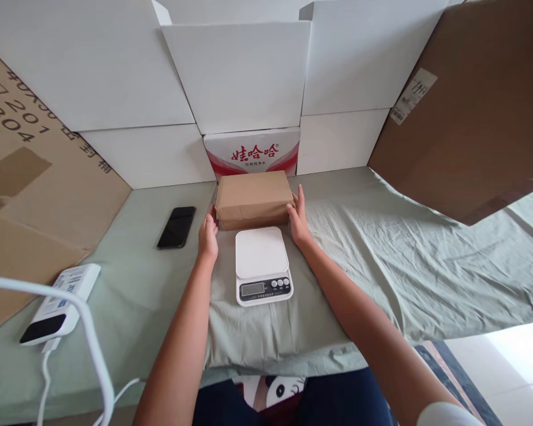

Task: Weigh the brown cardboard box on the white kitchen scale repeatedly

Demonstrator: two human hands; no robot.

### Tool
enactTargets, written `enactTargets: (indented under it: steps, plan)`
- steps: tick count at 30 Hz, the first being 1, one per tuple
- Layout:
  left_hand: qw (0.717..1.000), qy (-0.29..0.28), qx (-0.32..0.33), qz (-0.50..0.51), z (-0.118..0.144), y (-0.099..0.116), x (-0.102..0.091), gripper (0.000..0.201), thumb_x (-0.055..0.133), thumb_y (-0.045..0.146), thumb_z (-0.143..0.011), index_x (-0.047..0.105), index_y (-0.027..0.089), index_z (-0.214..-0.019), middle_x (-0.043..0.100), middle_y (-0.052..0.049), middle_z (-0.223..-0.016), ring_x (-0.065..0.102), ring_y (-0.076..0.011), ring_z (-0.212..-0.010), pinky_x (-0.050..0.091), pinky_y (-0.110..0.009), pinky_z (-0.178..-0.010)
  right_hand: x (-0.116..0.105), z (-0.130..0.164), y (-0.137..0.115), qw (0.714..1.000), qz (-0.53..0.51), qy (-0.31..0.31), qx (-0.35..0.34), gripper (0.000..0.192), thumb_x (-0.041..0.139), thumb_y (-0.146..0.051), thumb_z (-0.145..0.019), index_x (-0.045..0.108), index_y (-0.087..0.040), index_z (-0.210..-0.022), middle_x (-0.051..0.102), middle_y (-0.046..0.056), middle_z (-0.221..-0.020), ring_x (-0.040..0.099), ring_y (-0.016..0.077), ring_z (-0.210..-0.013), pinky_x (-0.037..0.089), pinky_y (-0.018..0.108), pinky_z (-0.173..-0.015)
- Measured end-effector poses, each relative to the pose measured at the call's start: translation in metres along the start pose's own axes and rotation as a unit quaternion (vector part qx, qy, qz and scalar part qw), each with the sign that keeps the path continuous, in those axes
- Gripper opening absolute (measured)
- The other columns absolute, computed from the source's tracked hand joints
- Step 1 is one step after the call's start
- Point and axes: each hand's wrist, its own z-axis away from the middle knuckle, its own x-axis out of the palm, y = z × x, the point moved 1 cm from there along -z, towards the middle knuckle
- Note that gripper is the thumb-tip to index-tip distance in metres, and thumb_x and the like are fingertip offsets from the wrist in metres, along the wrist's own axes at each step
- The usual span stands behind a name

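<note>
A closed brown cardboard box point(254, 192) is gripped between my two hands behind the kitchen scale. My left hand point(208, 238) presses against its left end, fingers curling behind the edge. At the right end, my right hand point(298, 218) holds the box with the thumb on its front corner and the other fingers at the side. The white kitchen scale point(262, 253) lies just in front of the box, its pan bare and its small display blank. I cannot tell whether the underside of the box touches the cloth.
A black smartphone point(176, 227) lies left of my left hand. Further left is a white power bank point(62, 305) with a white cable point(89, 331). White boxes point(240, 77) and a red-lettered carton point(255, 151) stand behind; large brown cartons point(484, 106) flank the green cloth point(364, 248).
</note>
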Motion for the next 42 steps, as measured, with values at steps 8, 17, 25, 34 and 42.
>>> enactTargets:
  steps: [8,17,25,34,42]
  plan:
    - [1.0,-0.009,-0.013,0.015,0.0,-0.001,0.003,0.084,0.052,0.081,-0.091,0.063,0.02,-0.148,0.054,-0.019,-0.162,0.047,-0.0325,-0.154,0.038,-0.047,-0.126,0.0,0.003,-0.006,1.0,0.004,0.004,0.009,0.089,0.045,-0.068,-0.099,0.016,-0.026,-0.171,0.028,0.006,-0.179,0.026,0.0257,-0.167,0.018,0.049,-0.138]
    - [1.0,-0.014,0.027,-0.002,0.01,0.02,0.006,0.081,0.063,0.077,-0.086,0.07,0.016,-0.139,0.067,-0.02,-0.147,0.059,-0.0362,-0.144,0.042,-0.05,-0.123,-0.002,0.005,-0.021,0.999,0.035,0.011,-0.038,0.091,0.05,-0.07,-0.097,0.016,-0.028,-0.17,0.019,0.004,-0.181,0.016,0.0275,-0.169,0.011,0.05,-0.14]
    - [0.996,-0.042,0.082,-0.019,0.096,0.041,-0.02,0.066,0.061,0.072,-0.09,0.078,0.019,-0.125,0.073,-0.016,-0.136,0.056,-0.0373,-0.146,0.044,-0.049,-0.123,-0.029,0.071,-0.037,0.99,0.109,0.008,-0.089,0.096,0.047,-0.077,-0.096,0.011,-0.03,-0.17,0.03,0.012,-0.173,0.028,0.0345,-0.163,0.023,0.054,-0.137]
    - [0.997,-0.023,0.06,-0.052,0.141,0.032,-0.043,0.071,0.055,0.075,-0.089,0.079,0.018,-0.124,0.076,-0.017,-0.128,0.062,-0.0408,-0.138,0.053,-0.055,-0.115,-0.034,0.113,-0.042,0.987,0.114,-0.012,-0.109,0.083,0.042,-0.073,-0.1,0.016,-0.038,-0.17,0.032,0.009,-0.169,0.029,0.0377,-0.161,0.029,0.061,-0.133]
    - [0.996,0.003,0.064,-0.055,0.138,0.032,-0.047,0.079,0.056,0.08,-0.087,0.077,0.016,-0.127,0.078,-0.018,-0.125,0.066,-0.0408,-0.133,0.055,-0.052,-0.111,-0.03,0.112,-0.053,0.982,0.132,-0.008,-0.135,0.075,0.034,-0.073,-0.102,0.022,-0.041,-0.168,0.039,0.009,-0.16,0.037,0.0391,-0.154,0.033,0.062,-0.13]
